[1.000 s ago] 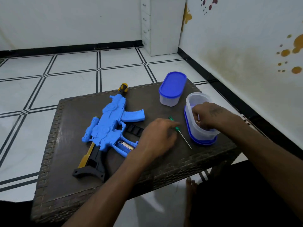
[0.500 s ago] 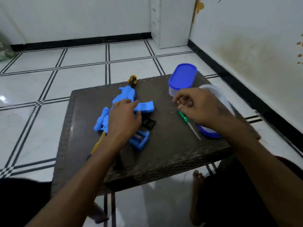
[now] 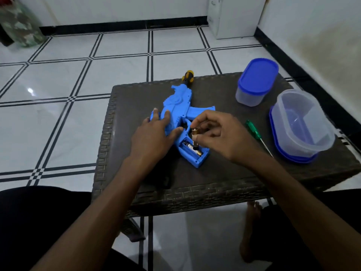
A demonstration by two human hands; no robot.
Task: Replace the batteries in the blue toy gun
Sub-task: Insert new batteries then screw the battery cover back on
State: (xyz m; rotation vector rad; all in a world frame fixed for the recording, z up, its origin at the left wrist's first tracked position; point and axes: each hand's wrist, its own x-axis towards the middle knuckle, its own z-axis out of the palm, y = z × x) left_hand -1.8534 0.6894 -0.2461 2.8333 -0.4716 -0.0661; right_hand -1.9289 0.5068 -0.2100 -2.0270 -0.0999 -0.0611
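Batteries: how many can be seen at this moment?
2. One battery stands nearly upright in the right hand, its lower end in the open compartment of the blue toy gun. Another lies inside. More may be hidden there.

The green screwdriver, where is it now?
The green screwdriver lies on the table, right of centre, between the right hand and the open clear container.

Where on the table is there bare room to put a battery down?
Bare: the table's near edge strip below the toy gun, and the far stretch between gun and lidded container. Crowded: around the right hand, green screwdriver and open container.
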